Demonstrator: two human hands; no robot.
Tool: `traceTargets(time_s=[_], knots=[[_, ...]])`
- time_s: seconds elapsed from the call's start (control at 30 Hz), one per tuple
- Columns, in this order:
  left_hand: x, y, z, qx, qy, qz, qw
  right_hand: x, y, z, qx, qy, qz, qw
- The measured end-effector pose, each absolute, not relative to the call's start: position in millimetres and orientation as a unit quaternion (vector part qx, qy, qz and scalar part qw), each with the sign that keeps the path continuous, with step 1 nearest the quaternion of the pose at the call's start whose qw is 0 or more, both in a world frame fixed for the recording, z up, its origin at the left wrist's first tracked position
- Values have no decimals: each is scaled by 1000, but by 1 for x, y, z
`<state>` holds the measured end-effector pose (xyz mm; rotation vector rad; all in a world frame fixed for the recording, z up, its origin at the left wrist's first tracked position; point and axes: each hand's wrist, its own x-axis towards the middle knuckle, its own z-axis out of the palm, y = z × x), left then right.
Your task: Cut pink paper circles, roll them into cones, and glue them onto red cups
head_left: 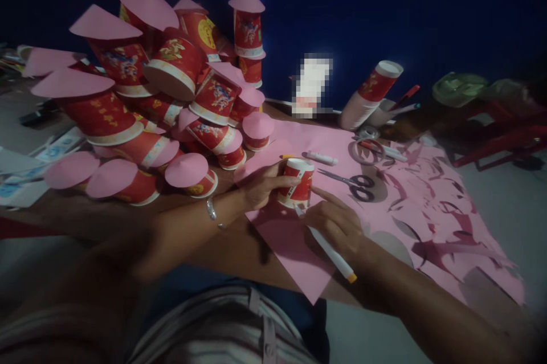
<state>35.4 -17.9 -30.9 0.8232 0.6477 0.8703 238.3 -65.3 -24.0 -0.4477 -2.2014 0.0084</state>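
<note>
A red paper cup (303, 175) with a white rim and a pale strip down its side is gripped by my left hand (265, 186), above pink paper. My right hand (337, 221) is closed around a white marker (332, 252) with a yellow end. The marker's upper end is at the cup's lower edge, and one right finger reaches to the cup's side. Whether the tip touches the cup, I cannot tell. Scissors (352, 182) with dark handles lie to the right of the cup, and another white marker (321, 158) lies just behind it.
Several red cups with pink cone tops (115, 107) are piled at the left. A leaning stack of cups (371, 96) stands at the back right. A tape roll (366, 151) and pink paper scraps (461, 227) cover the right side, beside a red stool (499, 130).
</note>
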Motion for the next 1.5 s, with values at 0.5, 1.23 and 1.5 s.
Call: traceTargets(time_s=[0.5, 1.23, 1.5], knots=[[37, -21, -25, 541, 394, 343, 659, 245, -57, -12, -244, -850, -28, 466], [45, -22, -32, 643, 427, 315, 552, 246, -58, -13, -278, -858, -83, 423], [45, -20, -37, 657, 415, 328, 537, 239, -59, -3, -217, -876, -89, 422]])
